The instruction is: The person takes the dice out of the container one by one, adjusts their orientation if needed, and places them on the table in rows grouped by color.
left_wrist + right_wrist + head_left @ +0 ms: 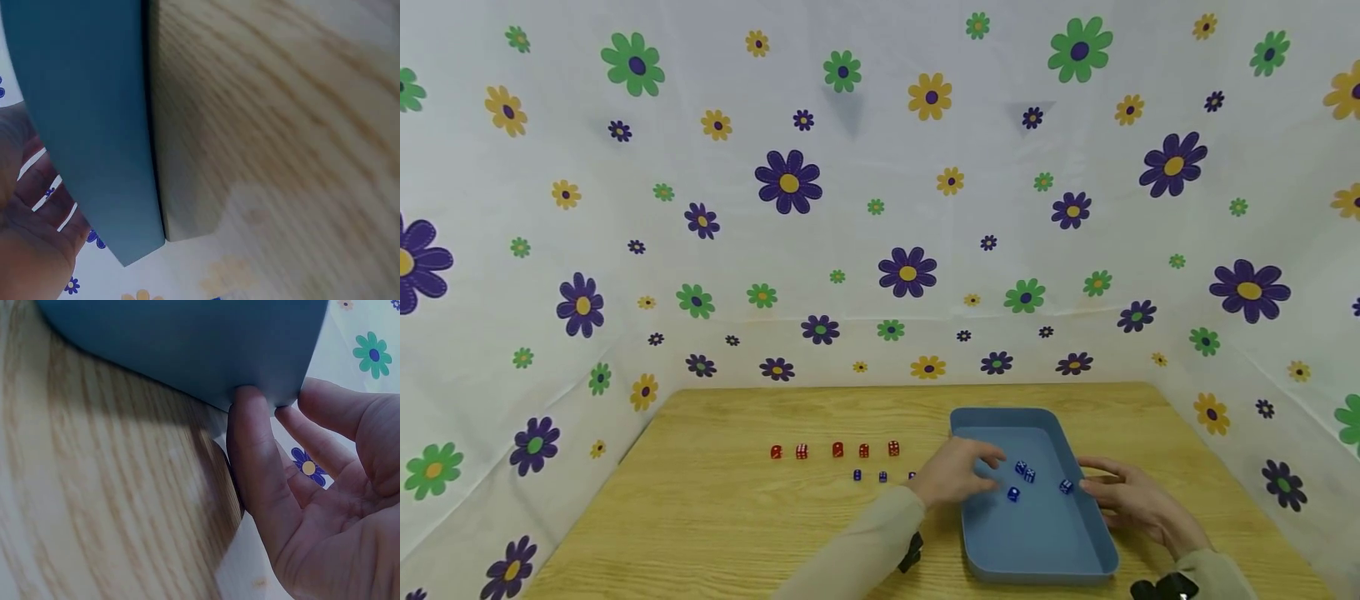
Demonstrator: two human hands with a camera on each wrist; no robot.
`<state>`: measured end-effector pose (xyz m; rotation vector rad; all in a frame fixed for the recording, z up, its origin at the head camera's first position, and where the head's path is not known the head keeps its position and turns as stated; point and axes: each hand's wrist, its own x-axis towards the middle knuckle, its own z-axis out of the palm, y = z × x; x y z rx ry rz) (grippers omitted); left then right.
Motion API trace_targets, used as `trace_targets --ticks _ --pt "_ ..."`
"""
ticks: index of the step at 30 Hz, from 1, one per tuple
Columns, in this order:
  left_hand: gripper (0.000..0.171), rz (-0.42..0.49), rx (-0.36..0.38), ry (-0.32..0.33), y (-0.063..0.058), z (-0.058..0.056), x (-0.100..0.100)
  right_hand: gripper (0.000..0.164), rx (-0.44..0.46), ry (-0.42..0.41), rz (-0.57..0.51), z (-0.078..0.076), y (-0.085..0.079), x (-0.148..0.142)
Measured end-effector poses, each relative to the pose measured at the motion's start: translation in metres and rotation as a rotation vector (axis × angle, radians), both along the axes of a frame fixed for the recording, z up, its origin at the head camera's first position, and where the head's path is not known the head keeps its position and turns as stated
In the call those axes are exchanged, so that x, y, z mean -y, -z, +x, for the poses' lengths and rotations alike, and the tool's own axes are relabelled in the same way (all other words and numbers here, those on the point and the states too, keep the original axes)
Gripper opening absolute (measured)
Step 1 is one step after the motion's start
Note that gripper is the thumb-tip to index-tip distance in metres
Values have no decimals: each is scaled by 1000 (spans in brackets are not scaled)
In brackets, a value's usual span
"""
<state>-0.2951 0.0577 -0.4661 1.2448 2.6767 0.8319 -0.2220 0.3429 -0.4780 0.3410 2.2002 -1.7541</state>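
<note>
- A blue-grey, rectangular, plastic-looking tray lies on the right part of the yellowish wood-grain table; its long axis runs from near to far, the far end leaning slightly left.
- Inside it: four blue cubic dice with white pips, two of them side by side.
- Left of the tray: five red cubic dice with white pips in a crosswise row, and nearer, three smaller dark-blue cubic dice, the third partly covered by the left hand.
- The left hand is over the tray's left rim, thumb and fingers parted, apparently empty; its fingertips are hidden in the left wrist view.
- The right hand has loosely extended fingers touching the tray's right outer wall.
</note>
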Motion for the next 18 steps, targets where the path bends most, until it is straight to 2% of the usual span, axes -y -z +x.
trace_targets --ticks 5,13,18 --pt "42 -27 12 16 3 -1 -6 70 3 -5 -33 0 -1 -1" --pt "53 -176 -77 59 6 -1 -16 69 9 19 -8 -1 1 0" --pt "54 -209 -84 74 8 0 -22 69 10 14 13 -1 0 1"
